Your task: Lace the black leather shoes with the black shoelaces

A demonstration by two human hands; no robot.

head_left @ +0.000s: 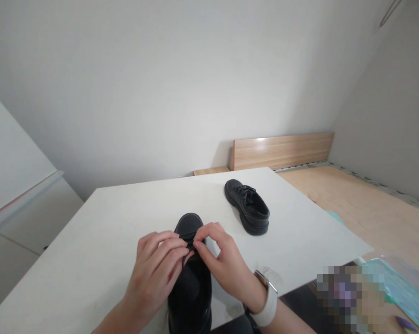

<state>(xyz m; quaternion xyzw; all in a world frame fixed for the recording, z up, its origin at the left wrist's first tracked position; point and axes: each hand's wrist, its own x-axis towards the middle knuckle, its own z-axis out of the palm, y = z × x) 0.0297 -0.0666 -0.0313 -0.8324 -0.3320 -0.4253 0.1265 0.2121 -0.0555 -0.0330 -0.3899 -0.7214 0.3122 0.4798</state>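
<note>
We have the near glossy black leather lace-up shoe [190, 290] at the white, flat-topped bench's [126, 222] near edge, toe pointing away. Our bare right hand's [219, 248] thumb and forefinger pinch its thin black laces; our bare left hand's [161, 260] fingers bend over them, grip unclear. Beyond, the matching black leather shoe [246, 213] stands laced, its open mouth dark inside.

Soft, even light pales the wall [181, 93] here — dimmer toward the corners — while a small glint catches the wooden headboard [282, 152]; faint shadows soften the bench [126, 211]; pixelation blots the lower right.
</note>
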